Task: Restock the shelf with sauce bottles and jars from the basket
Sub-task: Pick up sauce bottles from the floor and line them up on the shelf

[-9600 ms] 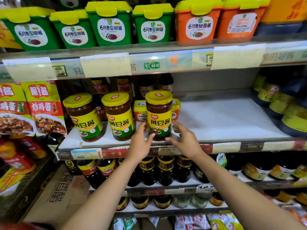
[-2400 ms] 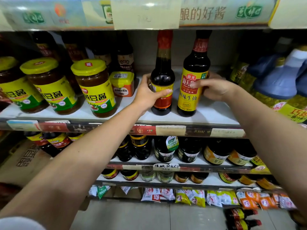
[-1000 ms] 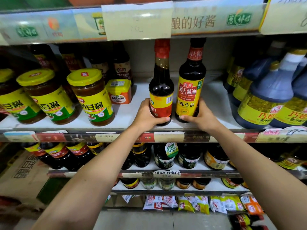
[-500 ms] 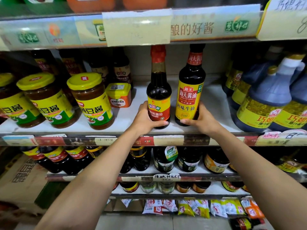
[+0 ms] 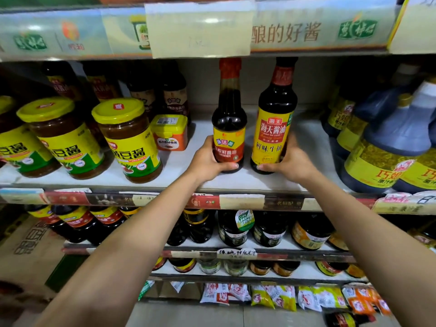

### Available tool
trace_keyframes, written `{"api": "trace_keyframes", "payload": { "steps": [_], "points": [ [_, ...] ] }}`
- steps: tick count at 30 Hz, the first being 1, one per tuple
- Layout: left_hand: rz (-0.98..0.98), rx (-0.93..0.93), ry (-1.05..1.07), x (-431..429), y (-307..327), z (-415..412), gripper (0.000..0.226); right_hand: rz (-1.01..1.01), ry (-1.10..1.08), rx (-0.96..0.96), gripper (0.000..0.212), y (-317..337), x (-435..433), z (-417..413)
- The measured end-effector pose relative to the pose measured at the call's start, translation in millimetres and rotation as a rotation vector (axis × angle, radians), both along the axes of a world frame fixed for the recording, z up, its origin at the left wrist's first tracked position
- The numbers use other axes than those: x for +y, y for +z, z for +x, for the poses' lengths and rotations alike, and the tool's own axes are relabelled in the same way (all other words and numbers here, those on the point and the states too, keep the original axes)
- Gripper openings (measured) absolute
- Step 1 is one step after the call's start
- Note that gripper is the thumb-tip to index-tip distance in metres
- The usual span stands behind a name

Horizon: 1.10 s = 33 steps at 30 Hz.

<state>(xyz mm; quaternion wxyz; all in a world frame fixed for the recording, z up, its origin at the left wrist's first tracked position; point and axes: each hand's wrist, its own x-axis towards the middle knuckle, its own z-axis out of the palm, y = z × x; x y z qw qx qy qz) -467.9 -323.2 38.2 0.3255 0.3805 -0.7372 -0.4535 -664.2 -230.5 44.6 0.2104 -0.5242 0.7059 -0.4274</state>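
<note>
Head view shows two sauce bottles standing upright, close side by side, on the white shelf (image 5: 236,180) near its front edge; the left hand (image 5: 207,161) is wrapped round the base of the red-capped bottle (image 5: 229,128) and the right hand (image 5: 292,162) round the base of the yellow-label soy bottle (image 5: 271,128); the risk, as I judge it, is a tall narrow bottle tipping off the edge if a hand drags on letting go, or knocking its neighbour; both arms reach forward and up, wrists level, thumbs in front; the basket is out of view; yellow-lidded jars (image 5: 127,140) stand to the left
</note>
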Motion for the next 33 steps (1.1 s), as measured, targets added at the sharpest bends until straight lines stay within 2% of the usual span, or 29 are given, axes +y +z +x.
{"api": "trace_keyframes", "payload": {
  "steps": [3, 12, 27, 33],
  "points": [
    [0.058, 0.073, 0.067, -14.3, -2.0, -11.6, 0.078, -0.006, 0.045, -0.059, 0.098, 2.3, -20.8, -4.3],
    [0.127, 0.206, 0.155, -65.4, -9.8, -38.8, 0.073, -0.062, -0.016, -0.087, 0.080, -11.1, -87.2, -23.2],
    [-0.009, 0.080, 0.224, -131.8, -7.4, -66.8, 0.058, -0.073, 0.059, 0.052, 0.077, -17.4, -158.6, -45.5],
    [-0.006, 0.055, 0.212, -135.2, -7.7, -65.6, 0.063, -0.063, 0.036, 0.054, 0.073, -20.5, -159.8, -49.3]
  ]
}}
